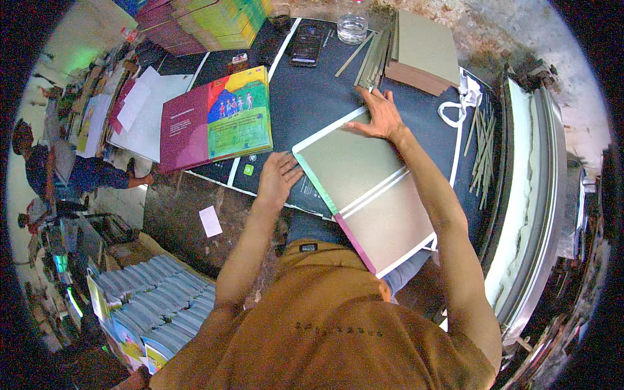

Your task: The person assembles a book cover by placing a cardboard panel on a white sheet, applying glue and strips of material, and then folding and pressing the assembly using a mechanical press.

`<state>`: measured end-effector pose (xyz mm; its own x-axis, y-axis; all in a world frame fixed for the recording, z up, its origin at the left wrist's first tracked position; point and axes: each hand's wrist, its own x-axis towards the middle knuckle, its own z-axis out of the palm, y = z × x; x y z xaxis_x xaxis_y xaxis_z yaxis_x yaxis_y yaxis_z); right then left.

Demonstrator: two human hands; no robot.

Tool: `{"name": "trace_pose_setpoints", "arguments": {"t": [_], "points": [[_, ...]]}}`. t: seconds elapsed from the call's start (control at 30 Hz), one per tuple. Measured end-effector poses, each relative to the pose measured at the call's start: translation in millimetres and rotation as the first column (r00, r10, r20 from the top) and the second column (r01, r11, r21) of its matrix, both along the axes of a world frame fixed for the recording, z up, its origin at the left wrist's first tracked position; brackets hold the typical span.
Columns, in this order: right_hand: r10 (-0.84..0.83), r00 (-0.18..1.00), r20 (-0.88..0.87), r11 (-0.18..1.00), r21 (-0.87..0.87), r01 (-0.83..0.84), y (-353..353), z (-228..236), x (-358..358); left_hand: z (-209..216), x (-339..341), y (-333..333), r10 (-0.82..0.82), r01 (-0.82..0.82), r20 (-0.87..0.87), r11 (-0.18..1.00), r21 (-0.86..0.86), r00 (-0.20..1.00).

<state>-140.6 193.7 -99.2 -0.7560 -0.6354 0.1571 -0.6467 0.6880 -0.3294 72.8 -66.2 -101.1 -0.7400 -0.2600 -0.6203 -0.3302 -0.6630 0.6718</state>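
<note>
- In the head view, my picture's upper left has a tall pile of bright printed sheets (208, 26), with a maroon, yellow and green stack of covers (218, 120) below it on the dark table (315, 94).
- Along the top I see a phone (307, 47), a clear container (351, 29) and a block of grey boards (424, 42); the right hand's fingertips come close to its base.
- A white cord (448, 117) and loose thin strips (481, 153) lie at right; bundled booklets (162, 292) fill the lower left.
- The right forearm (437, 188) blocks my view of the cover's right side.
- The board cover (354, 156) lies slanted at centre, its lower end reaching past the table edge: two grey-beige panels, white-bordered, a white double band between, the left edge green above, maroon below.
- My right hand (380, 118) is spread flat over its upper corner, grasping nothing.
- My left hand (279, 179), loosely unclenched, is by the green edge; contact I can't tell.
</note>
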Motion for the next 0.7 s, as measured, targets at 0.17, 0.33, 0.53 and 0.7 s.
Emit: {"name": "trace_pose_setpoints", "arguments": {"t": [0.17, 0.33, 0.53, 0.7], "points": [[0.015, 1.000, -0.021, 0.999, -0.031, -0.015, -2, -3, 2, 20, -78, 16, -0.571, 0.638, 0.501, 0.052, -0.769, 0.650], [-0.056, 0.991, -0.125, 0.998, -0.007, 0.056, 9, -7, 1, 41, -97, 97, -0.490, 0.299, 0.614, -0.576, -0.761, 0.618], [0.186, 0.955, -0.231, 0.974, 0.170, -0.148, 9, -21, 35, -27, -67, 105, -0.396, 0.083, 0.502, -0.717, -0.692, 0.769], [0.064, 0.994, -0.093, 0.994, 0.092, -0.056, 20, -26, 55, -9, -76, 109, -0.501, 0.126, 0.439, -0.541, -0.831, 0.745]]}}
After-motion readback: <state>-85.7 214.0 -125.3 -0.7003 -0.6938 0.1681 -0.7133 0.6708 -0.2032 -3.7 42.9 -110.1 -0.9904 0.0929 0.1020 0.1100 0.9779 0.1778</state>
